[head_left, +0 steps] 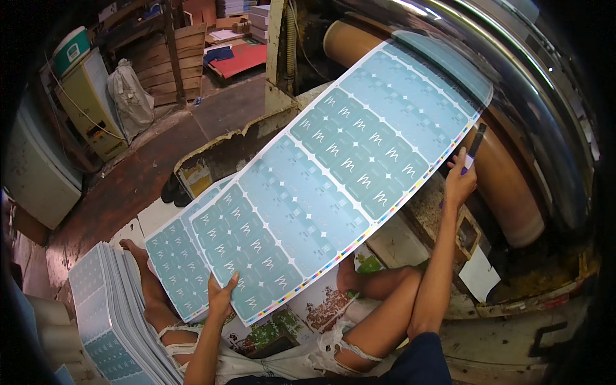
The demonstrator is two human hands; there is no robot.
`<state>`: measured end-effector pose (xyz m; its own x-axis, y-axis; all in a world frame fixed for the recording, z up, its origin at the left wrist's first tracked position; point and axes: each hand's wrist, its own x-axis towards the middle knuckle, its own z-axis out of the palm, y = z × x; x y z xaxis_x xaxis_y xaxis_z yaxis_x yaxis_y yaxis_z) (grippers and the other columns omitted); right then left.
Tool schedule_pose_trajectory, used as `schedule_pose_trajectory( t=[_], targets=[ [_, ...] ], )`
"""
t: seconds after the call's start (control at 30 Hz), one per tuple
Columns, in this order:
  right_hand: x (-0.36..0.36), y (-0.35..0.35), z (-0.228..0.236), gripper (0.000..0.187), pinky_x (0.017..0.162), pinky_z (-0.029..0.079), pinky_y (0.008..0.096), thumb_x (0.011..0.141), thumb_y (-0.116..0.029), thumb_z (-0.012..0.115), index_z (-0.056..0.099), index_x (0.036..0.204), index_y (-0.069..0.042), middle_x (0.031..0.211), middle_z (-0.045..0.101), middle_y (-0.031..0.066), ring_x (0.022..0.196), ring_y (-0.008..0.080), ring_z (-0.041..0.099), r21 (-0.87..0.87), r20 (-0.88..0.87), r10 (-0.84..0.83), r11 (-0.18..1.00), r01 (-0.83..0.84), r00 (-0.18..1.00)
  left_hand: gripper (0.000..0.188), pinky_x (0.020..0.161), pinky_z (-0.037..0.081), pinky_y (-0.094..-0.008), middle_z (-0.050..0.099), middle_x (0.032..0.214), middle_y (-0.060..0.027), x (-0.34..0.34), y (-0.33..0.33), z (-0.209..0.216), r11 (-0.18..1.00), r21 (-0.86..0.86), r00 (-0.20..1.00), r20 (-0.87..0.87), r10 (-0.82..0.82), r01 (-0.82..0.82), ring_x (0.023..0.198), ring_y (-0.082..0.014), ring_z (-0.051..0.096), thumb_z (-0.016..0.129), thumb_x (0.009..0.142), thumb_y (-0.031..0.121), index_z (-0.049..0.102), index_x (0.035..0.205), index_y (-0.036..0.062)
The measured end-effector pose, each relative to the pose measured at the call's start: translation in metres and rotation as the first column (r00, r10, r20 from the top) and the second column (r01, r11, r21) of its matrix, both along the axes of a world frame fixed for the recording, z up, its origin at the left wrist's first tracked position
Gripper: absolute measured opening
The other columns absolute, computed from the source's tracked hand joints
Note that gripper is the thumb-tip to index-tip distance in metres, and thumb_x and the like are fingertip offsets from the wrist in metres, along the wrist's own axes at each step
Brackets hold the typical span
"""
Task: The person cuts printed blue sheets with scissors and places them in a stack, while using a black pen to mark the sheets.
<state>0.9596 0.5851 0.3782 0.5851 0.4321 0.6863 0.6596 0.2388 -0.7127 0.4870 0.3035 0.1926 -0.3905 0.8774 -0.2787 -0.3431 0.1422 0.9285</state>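
Note:
A long printed sheet (301,151) in pale blue and green slopes from the shiny metal roller (513,83) at upper right down toward my lap. My left hand (222,296) pinches its near lower edge, thumb on top. Another printed sheet (176,269) lies partly under it at the left. My right hand (461,176) is beside the sheet's right edge, near the roller. Its fingers are closed round a slim utility knife (470,160), with a black upper end and a purple and white body. The sheet's far end curves against the roller.
A tall stack of printed sheets (96,301) stands at my left. A brown roll (513,192) sits below the metal roller. Worn machine edges (224,138) border the sheet. Farther back are a cabinet (96,109), a pale sack (130,96) and a red board (240,61).

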Motion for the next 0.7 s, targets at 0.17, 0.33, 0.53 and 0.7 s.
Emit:
schedule_pose_trajectory(
  t=[0.17,0.33,0.53,0.7],
  targets=[
    [0.038,0.000,-0.030,0.043,0.055,0.050,0.0335,0.101,-0.039,0.047,0.063,0.108,0.001,0.076,0.069,0.0131,0.058,0.0166,0.062,-0.049,-0.237,0.053,0.997,-0.067,0.970,0.055,0.084,0.054,-0.0333,0.060,0.112,-0.0105,-0.018,-0.025,-0.016,0.998,0.057,0.995,-0.101,-0.010,0.015,0.098,-0.0200,0.062,0.073,0.084,0.006,0.043,0.131,0.0026],
    [-0.002,-0.070,-0.113,0.035,0.038,0.038,0.0225,0.101,-0.028,0.051,0.061,0.121,-0.001,0.072,0.064,0.0072,0.047,0.0084,0.052,0.049,-0.355,0.262,0.964,-0.262,0.898,0.055,0.083,0.054,-0.0330,0.061,0.113,-0.0104,-0.106,-0.111,-0.071,0.998,-0.063,0.999,-0.037,0.004,-0.007,0.098,-0.0199,0.062,0.072,0.083,0.001,0.045,0.131,0.0029],
    [-0.116,-0.166,-0.244,0.041,0.037,0.036,0.0234,0.100,-0.030,0.055,0.057,0.133,-0.005,0.070,0.063,0.0058,0.043,0.0072,0.048,-0.100,-0.325,0.303,0.931,-0.352,0.896,0.055,0.085,0.053,-0.0322,0.062,0.114,-0.0088,-0.281,-0.216,-0.187,0.994,-0.061,0.996,-0.026,-0.087,0.086,0.099,-0.0179,0.062,0.072,0.083,0.001,0.046,0.131,0.0015],
    [-0.250,-0.253,-0.366,0.041,0.037,0.036,0.0235,0.099,-0.033,0.056,0.060,0.129,-0.004,0.068,0.062,0.0044,0.043,0.0068,0.048,-0.292,-0.321,0.301,0.871,-0.396,0.898,0.055,0.085,0.052,-0.0314,0.062,0.113,-0.0082,-0.443,-0.287,-0.284,0.981,-0.101,0.986,-0.025,-0.167,0.164,0.099,-0.0172,0.062,0.073,0.083,0.003,0.046,0.131,0.0016]
  ],
)
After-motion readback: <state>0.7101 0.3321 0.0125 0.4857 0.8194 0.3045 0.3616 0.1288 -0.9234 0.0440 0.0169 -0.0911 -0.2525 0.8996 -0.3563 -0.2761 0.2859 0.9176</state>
